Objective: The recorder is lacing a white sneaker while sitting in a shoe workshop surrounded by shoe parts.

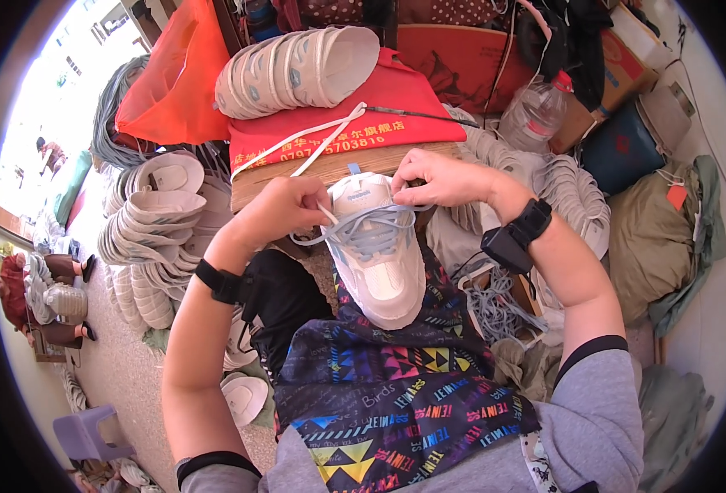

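A white shoe upper [379, 283] with pale blue-grey laces [377, 226] lies in front of me, toe toward my body, its tongue end at the wooden board [273, 179]. At its left edge my left hand [285, 205] is closed, pinching a thin white stick-like piece [328, 214] beside the laces. My right hand [441, 178] is closed in a pinch at the upper's right collar edge; its fingertips hide what they grip. Loose lace loops stick out on both sides, just below the hands. The board has a red cloth [412, 90] over it.
Nested uppers [297, 72] lie on the red cloth. More stacked uppers stand at left [153, 218] and right [572, 193]. A box of loose laces [503, 308] sits right of my lap. A plastic bottle [535, 115] stands far right. A purple stool [94, 431] is at lower left.
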Motion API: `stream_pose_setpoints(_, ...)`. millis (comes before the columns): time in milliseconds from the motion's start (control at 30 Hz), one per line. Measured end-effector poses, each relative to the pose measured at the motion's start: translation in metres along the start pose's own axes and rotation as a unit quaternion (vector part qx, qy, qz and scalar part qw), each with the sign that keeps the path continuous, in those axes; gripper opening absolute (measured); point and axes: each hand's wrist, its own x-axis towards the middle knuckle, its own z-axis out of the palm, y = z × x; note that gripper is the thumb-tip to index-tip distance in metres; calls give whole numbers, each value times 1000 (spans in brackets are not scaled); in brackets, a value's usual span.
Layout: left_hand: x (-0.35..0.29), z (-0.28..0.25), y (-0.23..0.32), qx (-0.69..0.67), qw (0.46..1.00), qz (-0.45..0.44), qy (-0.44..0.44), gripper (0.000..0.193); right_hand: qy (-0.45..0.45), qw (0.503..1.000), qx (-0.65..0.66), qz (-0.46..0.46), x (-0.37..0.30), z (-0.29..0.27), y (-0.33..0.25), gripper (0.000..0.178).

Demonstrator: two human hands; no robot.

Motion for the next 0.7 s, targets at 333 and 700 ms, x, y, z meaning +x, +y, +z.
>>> stream_pose_setpoints(333,12,19,-10,141,979,111,95,18,179,980,73,44,14,30,2,17)
stream_pose_setpoints(700,21,80,-22,-84,891,78,440,19,365,861,354,9,15,44,-20,28)
